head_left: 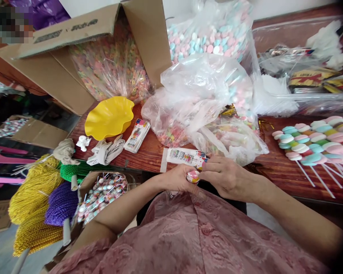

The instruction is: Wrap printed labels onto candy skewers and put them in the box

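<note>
Close to my body at the table's front edge, my left hand (180,180) is closed around a small candy (193,176) in pink, white and yellow that looks wrapped. My right hand (231,179) meets it from the right, its curled fingertips pressed against the candy's side. Just beyond my hands lies a printed white packet of candy bags (183,156), its right end beside my right fingers. A second printed stack of bags (137,136) rests farther left. Marshmallow skewers (317,140) on white sticks lie to the right. My palms hide part of the candy.
A yellow wavy bowl (110,117) stands left, before a cardboard box (145,38) with bagged gummy candy. Clear bags of marshmallows (208,42) fill the back. A plastic bin (303,97) stands right. Below left are a box of wrapped candies (105,194) and beaded strands (37,190).
</note>
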Demonstrator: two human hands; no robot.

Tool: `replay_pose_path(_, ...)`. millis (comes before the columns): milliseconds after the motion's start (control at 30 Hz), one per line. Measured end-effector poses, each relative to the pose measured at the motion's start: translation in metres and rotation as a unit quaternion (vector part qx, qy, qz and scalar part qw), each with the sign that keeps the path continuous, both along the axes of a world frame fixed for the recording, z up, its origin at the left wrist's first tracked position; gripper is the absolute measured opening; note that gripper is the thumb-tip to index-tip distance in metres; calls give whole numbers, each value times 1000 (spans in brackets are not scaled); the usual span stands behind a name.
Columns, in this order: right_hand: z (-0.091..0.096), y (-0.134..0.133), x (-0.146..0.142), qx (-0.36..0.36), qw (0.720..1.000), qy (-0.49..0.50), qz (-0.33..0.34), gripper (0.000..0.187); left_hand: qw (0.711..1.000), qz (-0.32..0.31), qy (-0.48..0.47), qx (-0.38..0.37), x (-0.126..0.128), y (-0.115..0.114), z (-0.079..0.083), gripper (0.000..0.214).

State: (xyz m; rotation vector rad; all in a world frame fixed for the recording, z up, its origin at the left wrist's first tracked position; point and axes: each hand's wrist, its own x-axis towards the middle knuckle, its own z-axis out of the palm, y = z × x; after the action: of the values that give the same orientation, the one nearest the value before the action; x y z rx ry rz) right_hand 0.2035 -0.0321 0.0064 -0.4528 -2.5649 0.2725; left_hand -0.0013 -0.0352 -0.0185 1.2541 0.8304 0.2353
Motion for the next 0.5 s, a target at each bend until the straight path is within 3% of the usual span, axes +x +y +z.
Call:
replay_pose_path(167,6,5,-5,-74,997,13,11,22,990,0,-7,142,8,-1,-5,36)
replay_pose_path(267,13,16,3,-114,992,43,-45,17,971,62,37,228,10,1,4,40)
replay_pose_path(333,17,23,9,-103,988,77,-80,17,958,101,47,264,10,3,12,43)
replay_pose_path(400,19,27,14,-82,986,109,-95,19,965,109,10,239,10,4,19,46)
replay_pose_path(500,18,27,17,-75,979,147,-119,18,982,131,-71,118,9,6,23,52)
